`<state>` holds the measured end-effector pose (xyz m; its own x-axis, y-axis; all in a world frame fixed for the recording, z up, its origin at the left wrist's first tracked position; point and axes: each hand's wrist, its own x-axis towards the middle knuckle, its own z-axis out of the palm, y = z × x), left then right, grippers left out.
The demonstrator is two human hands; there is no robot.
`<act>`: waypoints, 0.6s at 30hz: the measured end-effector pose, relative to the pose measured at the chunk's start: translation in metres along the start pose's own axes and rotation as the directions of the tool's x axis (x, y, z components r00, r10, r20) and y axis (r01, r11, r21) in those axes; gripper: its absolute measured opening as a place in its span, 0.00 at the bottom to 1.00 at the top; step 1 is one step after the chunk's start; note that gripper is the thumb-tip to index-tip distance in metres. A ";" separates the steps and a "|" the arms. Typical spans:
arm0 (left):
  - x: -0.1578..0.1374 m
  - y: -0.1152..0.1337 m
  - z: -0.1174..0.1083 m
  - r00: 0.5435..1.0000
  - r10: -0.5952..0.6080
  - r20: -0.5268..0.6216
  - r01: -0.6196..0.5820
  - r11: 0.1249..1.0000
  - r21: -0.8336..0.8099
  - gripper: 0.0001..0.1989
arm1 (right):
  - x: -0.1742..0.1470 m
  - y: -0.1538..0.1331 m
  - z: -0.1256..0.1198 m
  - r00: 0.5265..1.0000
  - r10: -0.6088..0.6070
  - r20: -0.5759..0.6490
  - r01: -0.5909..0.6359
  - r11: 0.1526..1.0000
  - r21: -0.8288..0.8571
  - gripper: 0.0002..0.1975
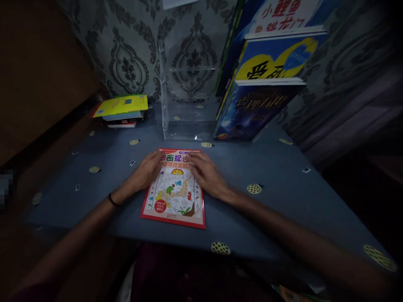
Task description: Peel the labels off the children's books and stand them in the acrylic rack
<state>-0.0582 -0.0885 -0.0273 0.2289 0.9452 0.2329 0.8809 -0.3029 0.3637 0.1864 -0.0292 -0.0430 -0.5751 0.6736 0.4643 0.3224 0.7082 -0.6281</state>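
A red-bordered children's picture book (176,197) with colourful Chinese lettering lies flat on the table, its cover facing up. My left hand (147,168) rests over its upper left edge, fingers stretched out and reaching onto the cover. Across from it, my right hand (206,174) lies over the upper right edge with its fingers extended, hiding part of the title. Neither hand is wrapped round the book. A dark band (113,201) circles my left wrist.
Behind the book stands a clear acrylic book rack (189,131). Its right side holds several upright books, with a dark blue one (252,111) in front. A small book stack (122,110), yellow on top, lies at the back left. The blue tablecloth (270,222) has yellow patterned spots.
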 end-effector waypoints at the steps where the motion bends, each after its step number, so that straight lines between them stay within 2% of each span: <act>1: 0.005 -0.008 -0.001 1.000 -0.019 -0.009 0.019 1.000 -0.023 0.19 | 0.007 -0.009 0.007 0.994 -0.072 0.086 0.076 0.996 -0.044 0.15; 3: 0.013 -0.022 0.000 0.999 -0.042 -0.012 0.041 0.996 -0.075 0.22 | 0.023 -0.025 0.024 0.949 -0.166 0.268 0.195 0.977 -0.083 0.15; 4: 0.015 -0.027 0.001 0.999 -0.048 -0.012 0.047 0.994 -0.104 0.24 | 0.032 -0.032 0.033 0.932 -0.184 0.311 0.223 0.970 -0.096 0.15; 7: 0.014 -0.039 0.005 0.999 -0.047 -0.018 0.043 0.980 -0.193 0.28 | 0.055 -0.041 0.053 0.921 -0.190 0.341 0.251 0.957 -0.145 0.14; 10: 0.012 -0.044 0.007 0.999 -0.027 -0.030 0.020 0.975 -0.222 0.31 | 0.065 -0.035 0.061 0.921 -0.162 0.354 0.239 0.953 -0.186 0.15; 14: 0.012 -0.044 0.006 0.999 -0.043 -0.019 0.040 0.985 -0.165 0.31 | 0.062 -0.017 0.053 0.912 -0.131 0.389 0.221 0.955 -0.197 0.20; 18: 0.014 -0.038 0.000 0.993 -0.117 0.018 0.118 0.984 -0.132 0.29 | 0.049 0.006 0.027 0.932 0.016 0.362 0.084 0.963 -0.257 0.25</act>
<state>-0.0882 -0.0639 -0.0376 0.1318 0.9762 0.1723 0.8391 -0.2024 0.5049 0.1399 0.0023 -0.0416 -0.8034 0.5620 0.1965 0.4554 0.7927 -0.4053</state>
